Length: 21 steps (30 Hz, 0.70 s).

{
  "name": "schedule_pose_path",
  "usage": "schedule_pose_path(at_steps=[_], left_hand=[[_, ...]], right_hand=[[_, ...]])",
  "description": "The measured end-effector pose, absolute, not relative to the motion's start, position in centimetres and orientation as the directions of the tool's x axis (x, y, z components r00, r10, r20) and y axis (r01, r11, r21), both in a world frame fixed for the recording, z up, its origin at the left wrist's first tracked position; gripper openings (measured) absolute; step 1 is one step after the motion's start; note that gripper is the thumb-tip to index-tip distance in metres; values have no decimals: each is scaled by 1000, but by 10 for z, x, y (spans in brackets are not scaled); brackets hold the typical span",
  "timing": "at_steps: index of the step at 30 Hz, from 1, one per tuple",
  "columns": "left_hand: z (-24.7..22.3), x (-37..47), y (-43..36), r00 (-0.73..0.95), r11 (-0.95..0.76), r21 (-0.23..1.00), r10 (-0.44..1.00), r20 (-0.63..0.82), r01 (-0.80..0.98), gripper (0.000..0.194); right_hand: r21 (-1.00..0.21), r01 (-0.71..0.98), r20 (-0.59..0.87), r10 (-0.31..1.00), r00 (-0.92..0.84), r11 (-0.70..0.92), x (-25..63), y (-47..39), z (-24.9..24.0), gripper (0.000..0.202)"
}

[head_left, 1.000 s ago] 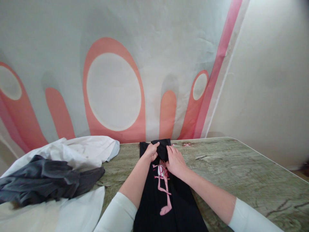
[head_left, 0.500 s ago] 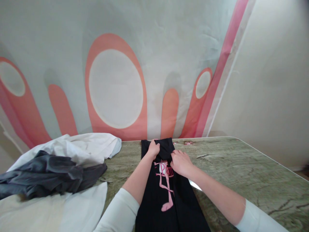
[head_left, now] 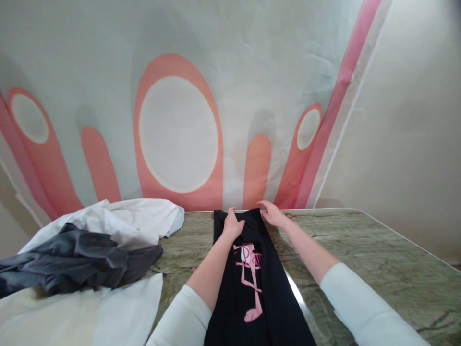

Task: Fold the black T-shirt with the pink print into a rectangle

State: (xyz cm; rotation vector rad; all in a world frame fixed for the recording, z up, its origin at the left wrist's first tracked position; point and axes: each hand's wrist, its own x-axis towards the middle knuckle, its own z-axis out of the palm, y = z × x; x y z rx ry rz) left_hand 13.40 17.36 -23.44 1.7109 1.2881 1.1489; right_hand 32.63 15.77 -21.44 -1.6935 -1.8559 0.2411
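A black garment (head_left: 248,298) with a pink figure and lettering lies lengthwise, folded narrow, on the wood-patterned table. On its upper part rests my left hand (head_left: 233,225), thumb and fingers apart, above the print. My right hand (head_left: 272,214) is at the garment's far right corner, its fingers spread and touching or just beside the edge. Neither hand has cloth gripped in it.
To the left lie a white cloth (head_left: 133,221), a crumpled dark grey garment (head_left: 86,259) and a cream and white cloth (head_left: 126,307). Behind the wood-patterned table (head_left: 360,259) stands a wall (head_left: 230,57) with a pink and orange printed backdrop.
My right hand has let go of the cloth near the print and moved to the far right corner. My left hand has opened. The garment's far end lies flatter.
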Motion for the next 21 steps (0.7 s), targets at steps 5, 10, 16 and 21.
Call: schedule_pose_path(at_steps=[5, 10, 16, 21], left_hand=[[-236, 135, 172, 130, -310, 883, 950, 282, 351, 55], [-238, 138, 172, 181, -403, 812, 915, 360, 421, 52], [-233, 137, 163, 255, -466, 640, 881, 398, 611, 45], [-223, 139, 153, 388, -551, 463, 828, 405, 694, 37]], right_hand=[[-591, 782, 281, 959, -29, 197, 324, 182, -234, 37], [-588, 792, 245, 969, -19, 164, 332, 197, -239, 20], [-517, 853, 288, 953, 92, 74, 328, 192, -240, 17], [-466, 884, 378, 909, 173, 26, 318, 156, -237, 32]])
